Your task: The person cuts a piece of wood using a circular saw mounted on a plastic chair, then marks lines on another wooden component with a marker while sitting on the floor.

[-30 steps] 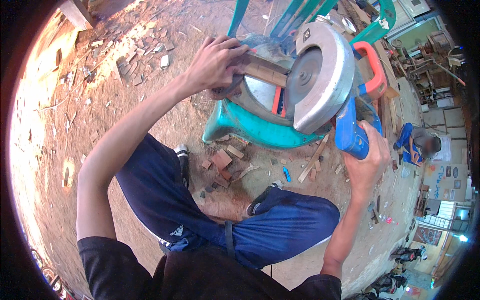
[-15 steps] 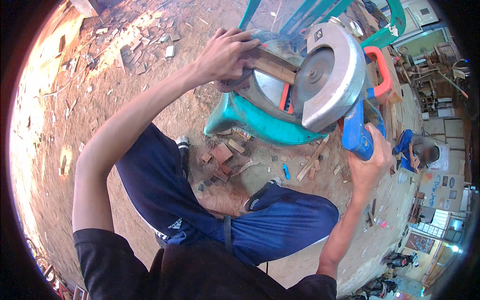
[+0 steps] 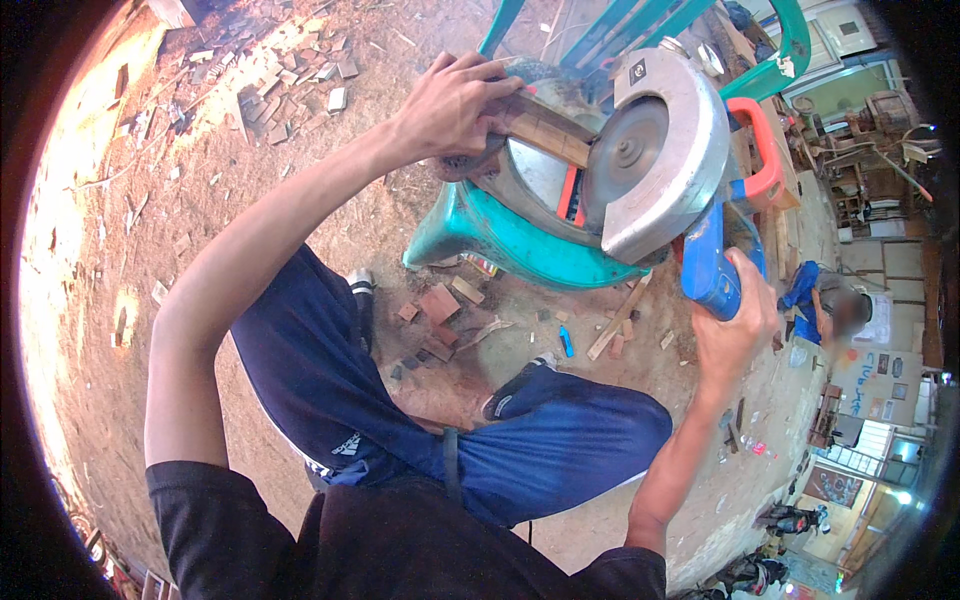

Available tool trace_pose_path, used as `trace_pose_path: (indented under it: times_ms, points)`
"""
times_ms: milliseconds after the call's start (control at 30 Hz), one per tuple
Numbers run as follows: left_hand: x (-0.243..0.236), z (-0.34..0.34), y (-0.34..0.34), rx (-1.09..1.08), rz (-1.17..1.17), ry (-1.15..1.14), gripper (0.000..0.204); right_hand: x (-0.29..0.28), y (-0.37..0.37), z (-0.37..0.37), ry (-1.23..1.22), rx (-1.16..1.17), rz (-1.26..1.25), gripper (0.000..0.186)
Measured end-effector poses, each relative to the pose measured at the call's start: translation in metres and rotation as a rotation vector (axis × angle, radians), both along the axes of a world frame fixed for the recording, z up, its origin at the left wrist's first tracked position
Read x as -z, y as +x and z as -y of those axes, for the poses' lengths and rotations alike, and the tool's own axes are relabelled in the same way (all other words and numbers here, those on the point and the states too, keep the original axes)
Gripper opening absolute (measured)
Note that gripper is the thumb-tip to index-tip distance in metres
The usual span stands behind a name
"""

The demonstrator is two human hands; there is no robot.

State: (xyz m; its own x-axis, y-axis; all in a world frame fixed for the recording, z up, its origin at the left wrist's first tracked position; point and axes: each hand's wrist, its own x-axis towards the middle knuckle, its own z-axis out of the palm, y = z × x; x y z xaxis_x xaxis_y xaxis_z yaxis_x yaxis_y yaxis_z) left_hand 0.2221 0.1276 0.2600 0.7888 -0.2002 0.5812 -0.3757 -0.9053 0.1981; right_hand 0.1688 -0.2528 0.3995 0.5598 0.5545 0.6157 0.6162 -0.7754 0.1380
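Note:
A miter saw with a silver guard sits on a green plastic chair in front of me. My right hand is wrapped round the saw's blue handle. My left hand bends its fingers over the saw's fence and a short wooden piece, pressing the wood there. The far end of that wood meets the round grey blade, which is lowered beside it. Under my left palm, part of the saw base is hidden.
Wood offcuts and a small blue object lie on the dirt floor between my feet. More scraps are scattered at the far left. At the right, another person is beside cluttered shelves.
Both hands keep their holds, and the wood and saw stay almost as they were. The whole view has shifted only slightly.

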Motion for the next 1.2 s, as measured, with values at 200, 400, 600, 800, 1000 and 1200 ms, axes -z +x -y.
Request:
trace_pose_path:
  times_ms: [200,400,600,800,1000,1200]
  points:
    - [-0.0046,0.0022,-0.0022,-0.002,-0.021,0.004,0.068,0.0010,-0.0016,0.0007,-0.004,0.016,0.000,0.048]
    - [-0.0013,0.0004,0.0002,0.010,-0.020,-0.001,0.068,0.0027,-0.0005,0.0017,-0.014,0.013,0.007,0.049]
    - [-0.0018,0.0005,0.0003,0.021,-0.017,-0.016,0.065,0.0041,-0.0011,0.0028,-0.011,0.013,0.009,0.049]
    - [0.0017,-0.0003,0.0017,0.013,0.008,-0.005,0.064,0.0064,-0.0011,0.0019,0.001,-0.007,0.021,0.046]
    - [-0.0030,0.0019,-0.0008,0.010,0.003,-0.006,0.063,0.0064,-0.0020,0.0013,-0.001,0.002,0.013,0.046]
    - [-0.0005,0.0016,-0.0002,0.012,0.019,-0.020,0.063,0.0087,-0.0024,0.0024,-0.003,-0.002,0.017,0.045]
